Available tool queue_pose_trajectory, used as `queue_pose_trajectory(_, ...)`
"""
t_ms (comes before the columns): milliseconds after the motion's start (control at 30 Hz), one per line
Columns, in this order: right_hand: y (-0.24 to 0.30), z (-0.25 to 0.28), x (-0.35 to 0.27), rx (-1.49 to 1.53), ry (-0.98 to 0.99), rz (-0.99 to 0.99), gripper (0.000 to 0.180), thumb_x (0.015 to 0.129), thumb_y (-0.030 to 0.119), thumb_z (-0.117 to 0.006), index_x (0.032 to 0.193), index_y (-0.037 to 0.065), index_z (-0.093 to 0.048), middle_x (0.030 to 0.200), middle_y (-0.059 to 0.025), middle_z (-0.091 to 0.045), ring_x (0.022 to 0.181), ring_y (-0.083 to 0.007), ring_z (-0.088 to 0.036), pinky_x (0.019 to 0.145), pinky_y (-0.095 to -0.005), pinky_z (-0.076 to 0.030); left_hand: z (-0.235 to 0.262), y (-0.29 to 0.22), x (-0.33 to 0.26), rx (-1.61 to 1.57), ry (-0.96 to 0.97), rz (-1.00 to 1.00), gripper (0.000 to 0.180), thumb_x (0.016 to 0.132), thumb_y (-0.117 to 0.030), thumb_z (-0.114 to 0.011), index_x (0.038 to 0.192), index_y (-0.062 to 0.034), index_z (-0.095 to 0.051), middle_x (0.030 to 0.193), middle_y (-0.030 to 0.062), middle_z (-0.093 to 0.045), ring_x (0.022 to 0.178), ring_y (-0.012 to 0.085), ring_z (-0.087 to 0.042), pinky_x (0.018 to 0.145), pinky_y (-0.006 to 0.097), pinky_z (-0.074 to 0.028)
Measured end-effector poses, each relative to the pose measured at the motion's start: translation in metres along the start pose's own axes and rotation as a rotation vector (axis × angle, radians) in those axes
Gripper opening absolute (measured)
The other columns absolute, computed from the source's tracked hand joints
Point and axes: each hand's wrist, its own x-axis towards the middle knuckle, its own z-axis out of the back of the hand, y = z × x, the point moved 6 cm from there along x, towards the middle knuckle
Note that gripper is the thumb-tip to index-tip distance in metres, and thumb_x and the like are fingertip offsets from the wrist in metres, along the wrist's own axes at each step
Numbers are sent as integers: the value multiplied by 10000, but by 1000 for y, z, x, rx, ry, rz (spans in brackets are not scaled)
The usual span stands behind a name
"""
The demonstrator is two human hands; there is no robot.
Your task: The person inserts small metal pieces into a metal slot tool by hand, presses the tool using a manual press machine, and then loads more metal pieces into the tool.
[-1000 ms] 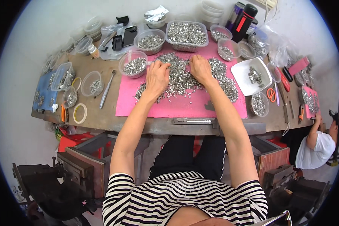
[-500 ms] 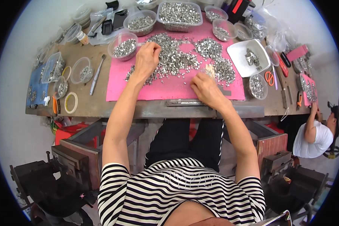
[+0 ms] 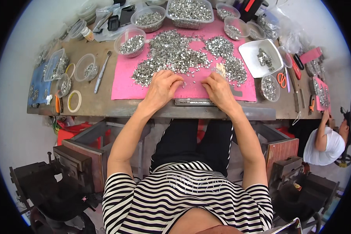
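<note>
A big heap of small silver metal parts (image 3: 179, 52) lies spread over a pink mat (image 3: 123, 87) on the workbench. My left hand (image 3: 162, 86) rests on the mat at the heap's near edge, fingers curled over a few parts. My right hand (image 3: 218, 89) lies beside it, fingers bent and touching the parts near a pale small piece (image 3: 220, 70). A narrow metal bar (image 3: 194, 102) lies along the mat's front edge just under both hands. What either hand pinches is too small to make out.
Clear tubs of metal parts (image 3: 132, 41) and a white square tray (image 3: 260, 57) ring the mat. Rolls of tape (image 3: 74, 101), a metal tool (image 3: 101, 72) and orange scissors (image 3: 281, 79) lie on the bench. Another person (image 3: 325, 142) crouches at the right.
Both hands have pulled back from the middle of the heap to its near edge and come close together. The view has tilted down toward the bench front.
</note>
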Motion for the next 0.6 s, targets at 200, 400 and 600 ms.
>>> queue_pose_trajectory(200, 3, 0, 0, -45, 42, 20, 72, 882, 42, -702, 941, 2, -695, 884, -151, -598, 833, -353, -625, 729, -439, -511, -7, -5, -3, 36, 15, 14, 78, 863, -151, -755, 919, -101, -736, 854, 57, -603, 906, 254, -589, 852, 399, -434)
queue_pose_trajectory(400, 2, 1, 1, 28, 44, -24, 81, 886, 57, -712, 924, -12, -699, 862, -156, -602, 804, -358, -630, 725, -440, -510, -4, -11, -3, 127, 30, -70, 99, 851, -131, -763, 932, -93, -720, 870, 49, -605, 908, 258, -596, 879, 393, -423)
queue_pose_trajectory(600, 2, 6, -1, 17, 92, 29, 88, 887, 53, -716, 931, -20, -698, 836, -145, -597, 757, -336, -637, 685, -420, -516, -5, -13, -2, 96, 73, -57, 98, 858, -130, -753, 937, -88, -713, 884, 60, -607, 927, 262, -599, 901, 402, -423)
